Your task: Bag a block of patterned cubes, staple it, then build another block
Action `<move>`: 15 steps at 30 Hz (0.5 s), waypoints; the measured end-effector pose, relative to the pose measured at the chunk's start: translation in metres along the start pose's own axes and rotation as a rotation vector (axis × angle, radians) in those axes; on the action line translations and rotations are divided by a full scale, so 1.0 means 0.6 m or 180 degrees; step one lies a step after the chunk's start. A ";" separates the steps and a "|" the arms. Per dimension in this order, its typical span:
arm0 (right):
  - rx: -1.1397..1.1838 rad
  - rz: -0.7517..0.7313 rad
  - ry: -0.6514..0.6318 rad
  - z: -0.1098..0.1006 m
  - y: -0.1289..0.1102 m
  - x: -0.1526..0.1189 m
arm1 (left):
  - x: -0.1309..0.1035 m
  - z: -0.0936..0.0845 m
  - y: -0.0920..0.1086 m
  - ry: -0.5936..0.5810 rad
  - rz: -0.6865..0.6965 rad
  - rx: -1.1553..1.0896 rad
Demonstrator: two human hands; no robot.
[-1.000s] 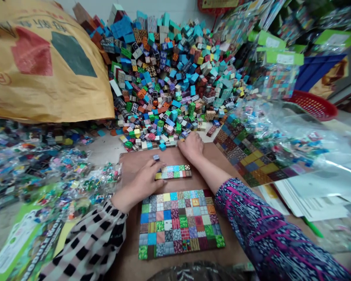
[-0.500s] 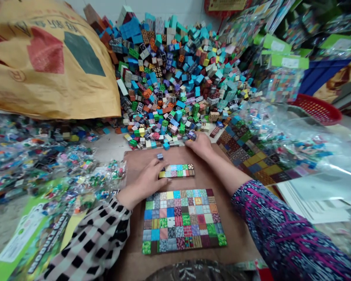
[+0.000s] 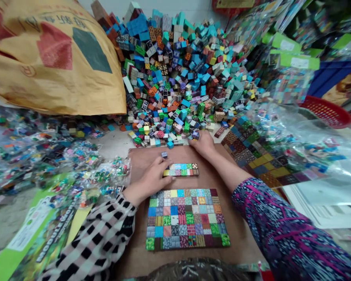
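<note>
My left hand [image 3: 155, 175] rests on the brown board [image 3: 178, 255], its thumb and fingers closed around the left end of a short two-row strip of patterned cubes [image 3: 183, 170]. Just beyond those fingers lies a single grey-blue cube [image 3: 164, 155]. At the front edge of the heap of cubes [image 3: 175, 89], my right hand [image 3: 204, 145] is closed with a purple patterned cube [image 3: 195, 135] at its fingertips. Nearer to me lies a large flat block of many-coloured square cubes [image 3: 188, 219], touched by neither hand.
A big yellow printed sack [image 3: 55, 78] leans at the left, above small bagged pieces [image 3: 61, 144]. Green-headed packages [image 3: 26, 234] lie at the lower left. On the right are another cube panel [image 3: 257, 152], clear plastic bags [image 3: 307, 140] and a red basket [image 3: 327, 111].
The whole view has shifted slightly, so things appear a little further right. Both hands keep nearly the same places relative to the strip and the heap.
</note>
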State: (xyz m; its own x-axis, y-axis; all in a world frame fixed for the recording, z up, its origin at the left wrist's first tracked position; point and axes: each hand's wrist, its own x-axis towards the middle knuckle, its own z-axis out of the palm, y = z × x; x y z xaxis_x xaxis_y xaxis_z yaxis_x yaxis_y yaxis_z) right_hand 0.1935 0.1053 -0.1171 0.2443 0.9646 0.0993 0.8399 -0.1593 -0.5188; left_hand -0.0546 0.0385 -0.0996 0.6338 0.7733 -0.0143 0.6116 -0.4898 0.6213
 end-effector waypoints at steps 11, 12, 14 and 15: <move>-0.0179 -0.0225 0.0086 -0.021 0.010 -0.002 | -0.005 0.003 0.004 0.0013 0.0008 -0.0050; -0.0182 -0.0247 0.0093 -0.024 0.013 -0.006 | -0.006 0.003 0.004 0.0015 0.0003 -0.0064; -0.0149 -0.0280 0.0073 -0.032 0.024 -0.018 | -0.007 0.004 0.003 0.0033 0.0002 -0.0100; -0.0106 -0.0312 0.0038 -0.036 0.031 -0.027 | -0.008 0.004 0.003 0.0041 0.0000 -0.0114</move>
State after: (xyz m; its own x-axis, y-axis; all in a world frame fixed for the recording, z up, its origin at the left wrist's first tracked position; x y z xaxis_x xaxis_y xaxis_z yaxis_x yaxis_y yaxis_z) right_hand 0.2157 0.0822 -0.1102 0.1657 0.9734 0.1585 0.8756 -0.0713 -0.4778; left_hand -0.0553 0.0330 -0.1002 0.6275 0.7786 -0.0043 0.5941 -0.4752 0.6490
